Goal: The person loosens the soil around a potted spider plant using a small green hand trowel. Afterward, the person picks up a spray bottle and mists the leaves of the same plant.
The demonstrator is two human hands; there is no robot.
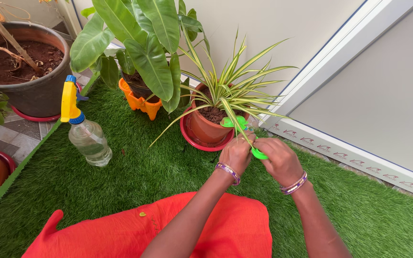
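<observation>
Both hands meet in front of a striped plant [230, 93] in a small red-brown pot [205, 126]. The left hand [236, 154] and the right hand [281, 161] are curled around a bright green tool [259, 154]. Most of the tool is hidden by the fingers, so its shape is hard to tell. Each grip looks closed on it, and a long leaf runs between the hands. More green plastic [235, 122] peeks out just behind the leaves. The pot sits in a red saucer [201, 143] on fake grass [359, 210]. A spray bottle [84, 129] with a yellow top stands well apart on the left. A big dark pot [34, 91] is cut off at the edge. A pale wall [264, 28] stands behind.
</observation>
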